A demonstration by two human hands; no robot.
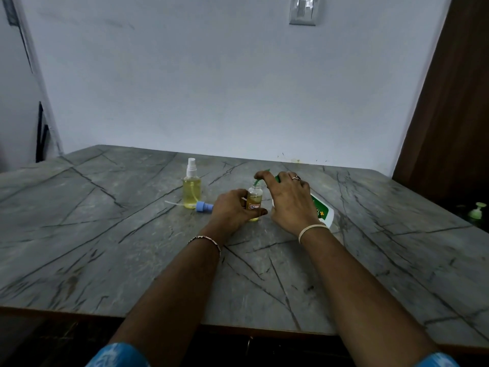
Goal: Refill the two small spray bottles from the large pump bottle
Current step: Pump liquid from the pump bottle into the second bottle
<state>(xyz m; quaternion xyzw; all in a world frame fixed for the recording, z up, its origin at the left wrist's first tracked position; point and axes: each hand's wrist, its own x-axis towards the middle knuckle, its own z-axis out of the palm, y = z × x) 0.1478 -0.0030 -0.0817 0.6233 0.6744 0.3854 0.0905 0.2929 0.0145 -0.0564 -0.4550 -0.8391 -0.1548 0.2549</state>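
Note:
My left hand point(232, 207) grips a small open spray bottle point(254, 200) with yellow liquid, upright on the grey table point(105, 247). My right hand point(288, 200) lies over the green pump head of the large white pump bottle point(324, 211), which is tilted, its green nozzle point(258, 180) at the small bottle's mouth. A second small spray bottle point(191, 188), capped with a white sprayer and filled with yellow liquid, stands to the left. A blue spray cap point(203, 207) with its tube lies on the table beside it.
The table meets a pale wall at the back. A brown door stands at the right. Another green pump top point(477, 211) shows past the table's right edge. The table's front edge runs near my forearms.

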